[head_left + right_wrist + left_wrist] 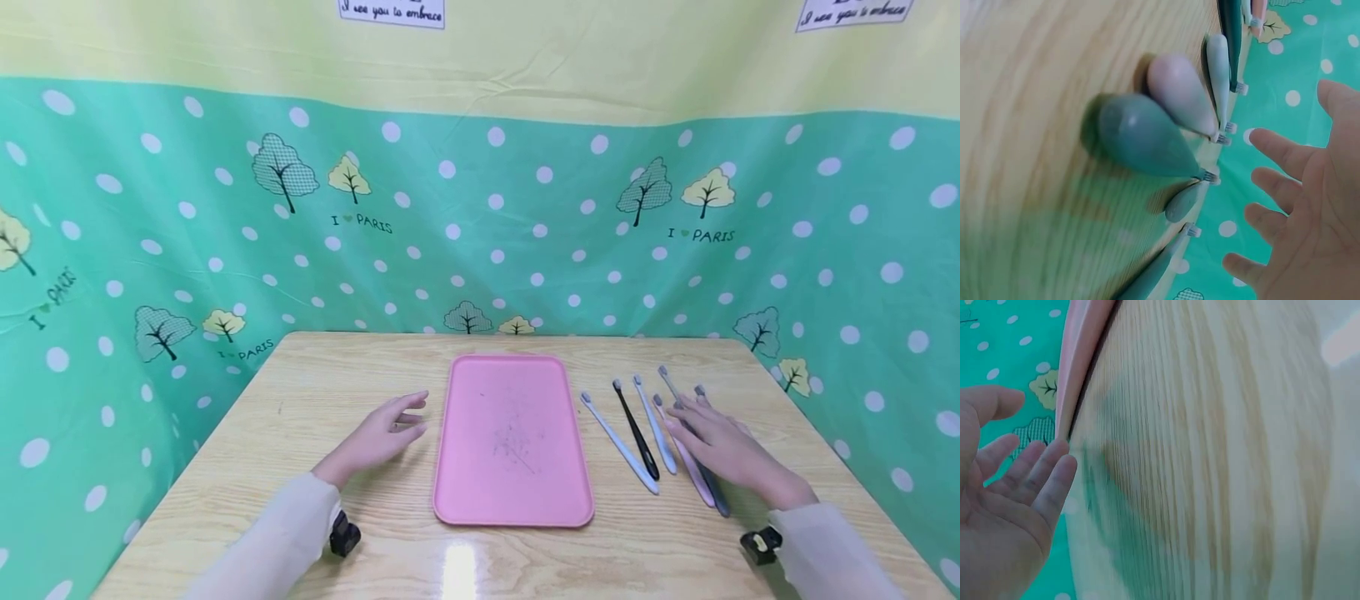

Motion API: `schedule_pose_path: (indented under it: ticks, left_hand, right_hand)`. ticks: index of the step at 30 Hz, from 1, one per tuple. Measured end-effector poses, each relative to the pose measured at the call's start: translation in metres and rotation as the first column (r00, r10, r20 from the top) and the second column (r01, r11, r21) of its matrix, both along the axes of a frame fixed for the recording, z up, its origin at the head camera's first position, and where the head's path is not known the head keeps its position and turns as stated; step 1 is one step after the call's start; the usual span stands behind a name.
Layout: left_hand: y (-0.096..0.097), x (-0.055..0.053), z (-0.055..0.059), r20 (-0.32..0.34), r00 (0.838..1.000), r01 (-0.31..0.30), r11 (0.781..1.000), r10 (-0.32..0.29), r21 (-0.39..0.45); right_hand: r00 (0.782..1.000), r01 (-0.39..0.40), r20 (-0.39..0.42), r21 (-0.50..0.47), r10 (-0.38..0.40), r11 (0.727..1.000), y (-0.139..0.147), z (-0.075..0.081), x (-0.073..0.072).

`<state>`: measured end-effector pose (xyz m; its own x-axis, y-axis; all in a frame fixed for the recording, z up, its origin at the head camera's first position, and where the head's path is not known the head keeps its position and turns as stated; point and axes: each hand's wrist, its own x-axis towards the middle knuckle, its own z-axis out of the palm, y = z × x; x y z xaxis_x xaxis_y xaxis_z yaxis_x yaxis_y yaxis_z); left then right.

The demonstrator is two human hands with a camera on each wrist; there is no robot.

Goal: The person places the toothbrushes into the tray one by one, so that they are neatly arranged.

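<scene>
A pink rectangular tray (513, 417) lies in the middle of the wooden table. My left hand (382, 437) is just left of it, fingers spread and holding nothing; the left wrist view shows the palm and separated fingers. On the right lie several toothbrushes, among them a light blue one (621, 445), a black one (636, 431), a pink one (692, 467) and a dark grey-blue one (716, 492). Above the rightmost ones extends my right hand (720, 446), partly hiding them in the head view. In the right wrist view its fingers stand loosely extended, apart from the handles.
The wooden table (352, 367) backs onto a green polka-dot cloth (495, 233) with tree prints. A small black device (344, 534) sits on the left wrist, another black device (761, 544) on the right. Light glares off the table's front.
</scene>
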<state>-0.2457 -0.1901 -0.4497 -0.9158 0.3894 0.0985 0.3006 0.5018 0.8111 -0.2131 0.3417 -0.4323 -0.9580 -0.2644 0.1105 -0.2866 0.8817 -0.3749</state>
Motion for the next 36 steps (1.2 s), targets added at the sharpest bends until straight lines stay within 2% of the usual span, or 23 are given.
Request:
schedule_pose_path:
  ticks: [3, 6, 12, 18, 20, 29, 31, 36]
  left_hand:
    - [0.004, -0.001, -0.001, 0.042, 0.999, -0.011, 0.999, 0.009, 0.051]
    - [0.008, -0.002, -0.003, 0.124, 0.992, -0.025, 0.990, 0.008, 0.136]
    - [0.017, -0.002, -0.005, 0.275, 0.961, -0.052, 0.963, -0.023, 0.265]
    - [0.025, -0.005, -0.013, 0.363, 0.931, -0.100, 0.923, -0.045, 0.371]
    - [0.028, -0.005, -0.015, 0.375, 0.926, -0.114, 0.918, -0.041, 0.380]
    - [0.034, -0.007, -0.021, 0.403, 0.915, -0.155, 0.930, 0.007, 0.334]
    - [0.034, -0.007, -0.022, 0.417, 0.909, -0.164, 0.930, 0.012, 0.330]
    - [0.035, -0.008, -0.020, 0.446, 0.895, -0.181, 0.928, 0.019, 0.325]
  right_hand:
    - [1.000, -0.015, -0.007, -0.015, 0.015, 1.000, -0.003, 0.001, 0.001]
    - [0.999, -0.028, -0.022, -0.018, 0.028, 0.999, -0.006, 0.001, 0.001]
    - [0.998, -0.055, -0.046, -0.030, 0.053, 0.998, -0.011, 0.000, 0.003]
    - [0.993, -0.092, -0.076, -0.029, 0.090, 0.995, -0.015, 0.001, 0.004]
    - [0.990, -0.110, -0.089, -0.023, 0.107, 0.994, -0.016, 0.001, 0.003]
    - [0.976, -0.175, -0.132, -0.003, 0.174, 0.984, -0.025, 0.003, 0.005]
    - [0.978, -0.183, -0.108, -0.013, 0.181, 0.983, -0.027, 0.004, 0.005]
    - [0.990, -0.140, 0.003, -0.071, 0.140, 0.988, -0.036, 0.005, 0.006]
